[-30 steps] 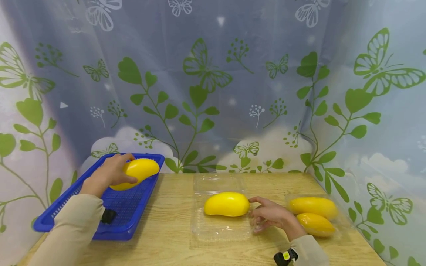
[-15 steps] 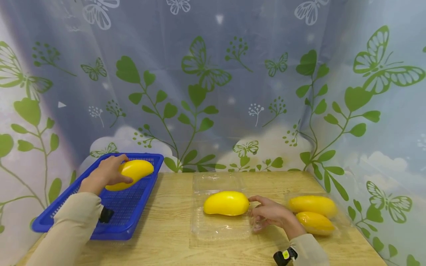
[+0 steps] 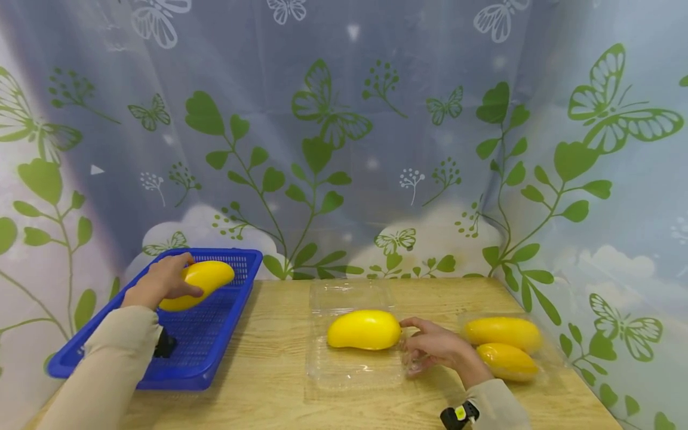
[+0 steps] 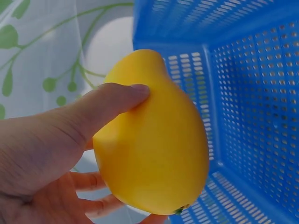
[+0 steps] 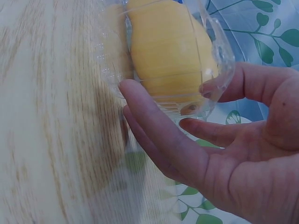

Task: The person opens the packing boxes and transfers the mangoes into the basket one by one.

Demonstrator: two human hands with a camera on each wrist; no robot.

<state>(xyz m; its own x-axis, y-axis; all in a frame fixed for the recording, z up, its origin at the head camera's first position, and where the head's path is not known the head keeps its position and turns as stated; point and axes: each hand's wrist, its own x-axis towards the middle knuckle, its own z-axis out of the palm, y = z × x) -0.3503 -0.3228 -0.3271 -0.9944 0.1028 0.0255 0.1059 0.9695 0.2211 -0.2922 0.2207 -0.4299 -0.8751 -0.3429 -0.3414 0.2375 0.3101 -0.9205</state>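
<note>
My left hand point(image 3: 163, 279) grips a yellow mango point(image 3: 206, 279) above the blue basket point(image 3: 206, 370). Thumb and fingers lie on opposite sides of the fruit in the left wrist view, where the basket's perforated wall shows behind it. A second mango point(image 3: 364, 329) lies in a clear plastic box point(image 3: 357, 375) mid-table, whose lid point(image 3: 349, 297) is folded back. My right hand point(image 3: 438, 349) rests against the right end of this box with extended fingers. One fingertip reaches the rim near the mango's tip; in the right wrist view the others touch or nearly touch the outer wall.
At the right of the wooden table point(image 3: 274, 358), another clear package holds two yellow mangoes point(image 3: 504, 333), side by side. A patterned curtain point(image 3: 344, 179) hangs behind the table and along both sides.
My left hand has moved leftward with its mango, further over the basket. The right hand, the box and its mango have kept their places.
</note>
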